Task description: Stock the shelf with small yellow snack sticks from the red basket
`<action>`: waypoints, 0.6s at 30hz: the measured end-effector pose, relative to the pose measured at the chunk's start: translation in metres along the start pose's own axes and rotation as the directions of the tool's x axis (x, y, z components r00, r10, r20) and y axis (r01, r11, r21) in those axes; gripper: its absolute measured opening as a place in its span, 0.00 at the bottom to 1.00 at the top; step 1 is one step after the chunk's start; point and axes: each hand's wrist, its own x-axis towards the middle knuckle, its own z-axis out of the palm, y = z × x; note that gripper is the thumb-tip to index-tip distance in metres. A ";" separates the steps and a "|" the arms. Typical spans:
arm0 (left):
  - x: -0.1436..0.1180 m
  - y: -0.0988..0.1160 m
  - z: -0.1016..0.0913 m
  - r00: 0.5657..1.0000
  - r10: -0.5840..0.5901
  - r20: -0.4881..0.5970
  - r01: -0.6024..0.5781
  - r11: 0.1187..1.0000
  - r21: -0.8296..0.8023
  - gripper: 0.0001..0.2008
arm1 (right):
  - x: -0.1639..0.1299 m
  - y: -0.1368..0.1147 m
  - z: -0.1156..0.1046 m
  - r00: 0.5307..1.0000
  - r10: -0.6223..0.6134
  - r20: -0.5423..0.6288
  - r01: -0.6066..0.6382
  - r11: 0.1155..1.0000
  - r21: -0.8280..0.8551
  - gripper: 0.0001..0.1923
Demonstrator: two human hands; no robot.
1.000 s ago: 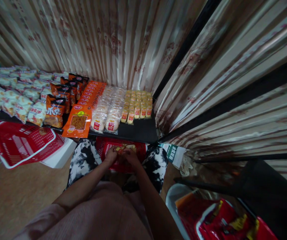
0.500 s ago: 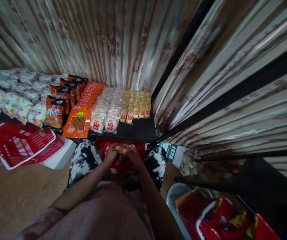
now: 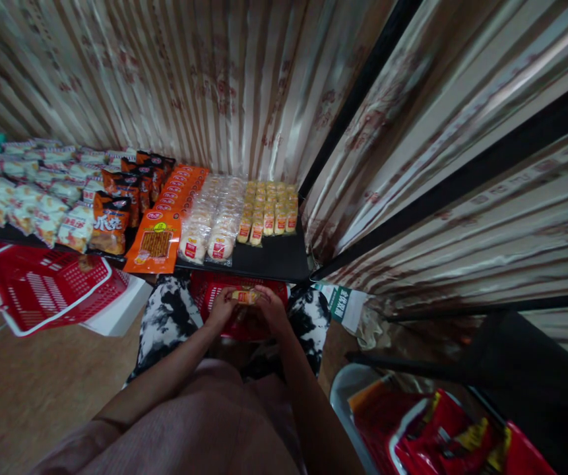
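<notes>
Between my two hands is a small yellow snack packet with a red label. My left hand grips its left end and my right hand its right end, both with closed fingers. Under them, between my knees, is a red plastic basket, its contents mostly hidden by the hands. Just ahead, on the black shelf, stand rows of similar yellow packets. Clear-wrapped round white cakes lie left of these, then a row of orange snack bags.
Farther left on the shelf are black-and-orange bags and several white bags. A red basket with a white handle stands at lower left. At lower right a pale tub holds red packages. Striped curtain hangs behind.
The packet in my hands has turned more level, with its label facing up. My right hand has shifted slightly right. The goods on the shelf look the same.
</notes>
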 end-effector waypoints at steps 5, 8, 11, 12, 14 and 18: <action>-0.008 0.005 0.002 0.996 0.003 0.094 0.005 0.997 -0.078 0.20 | -0.002 -0.010 -0.008 0.999 -0.040 0.016 0.040 0.998 0.040 0.22; -0.010 0.004 0.006 0.980 0.011 0.198 0.016 0.991 -0.134 0.16 | -0.003 -0.020 -0.012 0.998 -0.068 0.013 0.067 0.995 0.068 0.21; -0.009 0.002 0.011 0.965 0.091 0.246 -0.046 0.982 -0.183 0.12 | -0.005 -0.031 -0.013 0.995 -0.100 -0.006 0.100 0.991 0.084 0.20; -0.009 0.002 0.012 0.963 0.114 0.245 -0.067 0.979 -0.191 0.12 | -0.005 -0.035 -0.013 0.994 -0.111 -0.018 0.112 0.990 0.086 0.20; -0.008 0.003 0.015 0.963 0.137 0.233 -0.089 0.975 -0.204 0.14 | -0.007 -0.041 -0.013 0.990 -0.132 -0.043 0.135 0.987 0.084 0.19; -0.008 0.009 0.019 0.966 0.125 0.226 -0.062 0.962 -0.267 0.19 | -0.007 -0.049 -0.013 0.984 -0.153 -0.092 0.162 0.982 0.098 0.19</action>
